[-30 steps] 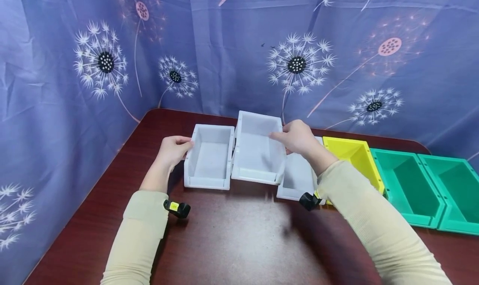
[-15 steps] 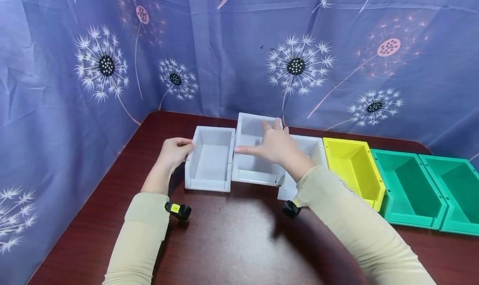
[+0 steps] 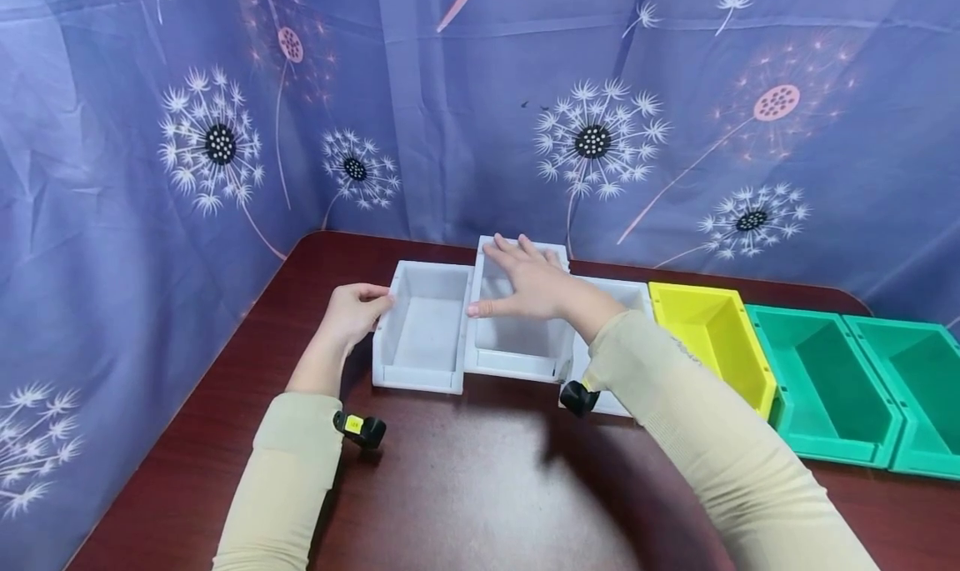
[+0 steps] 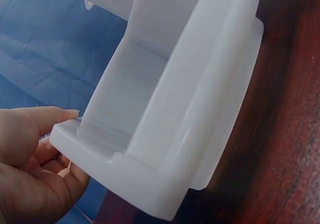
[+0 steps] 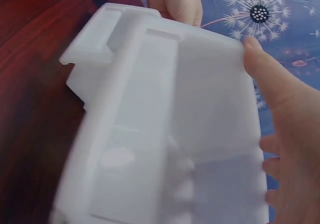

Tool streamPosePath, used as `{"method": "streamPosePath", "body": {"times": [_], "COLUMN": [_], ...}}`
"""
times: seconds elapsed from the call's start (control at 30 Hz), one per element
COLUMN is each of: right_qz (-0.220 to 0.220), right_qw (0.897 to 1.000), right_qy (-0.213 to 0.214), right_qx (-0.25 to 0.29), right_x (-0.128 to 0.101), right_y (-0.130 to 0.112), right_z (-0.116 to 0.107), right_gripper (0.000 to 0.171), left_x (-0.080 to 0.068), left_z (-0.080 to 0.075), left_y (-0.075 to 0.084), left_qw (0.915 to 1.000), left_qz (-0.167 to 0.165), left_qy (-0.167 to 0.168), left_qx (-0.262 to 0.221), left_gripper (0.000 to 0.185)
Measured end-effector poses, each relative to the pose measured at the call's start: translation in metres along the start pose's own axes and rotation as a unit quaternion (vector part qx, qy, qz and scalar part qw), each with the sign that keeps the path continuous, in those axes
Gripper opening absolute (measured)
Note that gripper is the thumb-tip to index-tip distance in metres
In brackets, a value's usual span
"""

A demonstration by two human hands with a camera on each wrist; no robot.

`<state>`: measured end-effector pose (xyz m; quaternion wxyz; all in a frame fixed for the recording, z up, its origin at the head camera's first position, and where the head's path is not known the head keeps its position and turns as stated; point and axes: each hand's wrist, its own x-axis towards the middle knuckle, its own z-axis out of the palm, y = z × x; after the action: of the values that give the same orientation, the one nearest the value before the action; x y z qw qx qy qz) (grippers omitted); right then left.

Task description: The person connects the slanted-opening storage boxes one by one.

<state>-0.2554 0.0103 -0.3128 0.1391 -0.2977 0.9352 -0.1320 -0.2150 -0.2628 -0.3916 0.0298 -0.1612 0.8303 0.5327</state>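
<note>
My left hand [image 3: 348,317] pinches the left side rim of the leftmost white storage bin [image 3: 423,338]; in the left wrist view the thumb lies on top of the rim of this bin [image 4: 200,104], with fingers curled below. My right hand [image 3: 534,289] is spread over the middle white storage bin [image 3: 517,364], its thumb at that bin's left rim and its fingers reaching towards the far rim. The middle bin stands slightly higher and farther back, its side against the left one. In the right wrist view the thumb [image 5: 257,52] touches a corner of the rim.
Partly behind my right forearm is a third white bin [image 3: 626,294]. To its right a yellow bin [image 3: 712,329] and two green bins [image 3: 832,379] continue the row on the dark red table [image 3: 465,479]. A blue dandelion-print curtain [image 3: 480,137] hangs behind the table.
My right hand has let go of the middle bin's right side and moved left over it, fingers spreading across its top. My left hand keeps its pinch on the left bin.
</note>
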Motion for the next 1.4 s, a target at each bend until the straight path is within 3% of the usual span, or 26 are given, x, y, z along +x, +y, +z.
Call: {"method": "streamPosePath", "body": {"times": [0.17, 0.57, 1.4], "right_qz": [-0.006, -0.011, 0.016], "right_qw": [1.0, 1.0, 1.0], "right_qy": [-0.006, 0.004, -0.012], "right_qx": [-0.025, -0.018, 0.005], "right_x": [0.0, 0.005, 0.01], "right_y": [-0.002, 0.0, -0.006], "right_z": [-0.003, -0.005, 0.003], "right_gripper": [0.124, 0.116, 0.124], "left_x": [-0.004, -0.001, 0.003], "left_z": [0.0, 0.001, -0.004], "left_y": [0.001, -0.002, 0.001], "left_qw": [0.9999, 0.9998, 0.9999], "left_qz": [0.003, 0.006, 0.01], "left_qy": [-0.001, -0.015, -0.011], "left_qx": [-0.01, -0.01, 0.001], "left_gripper": [0.032, 0.035, 0.037]}}
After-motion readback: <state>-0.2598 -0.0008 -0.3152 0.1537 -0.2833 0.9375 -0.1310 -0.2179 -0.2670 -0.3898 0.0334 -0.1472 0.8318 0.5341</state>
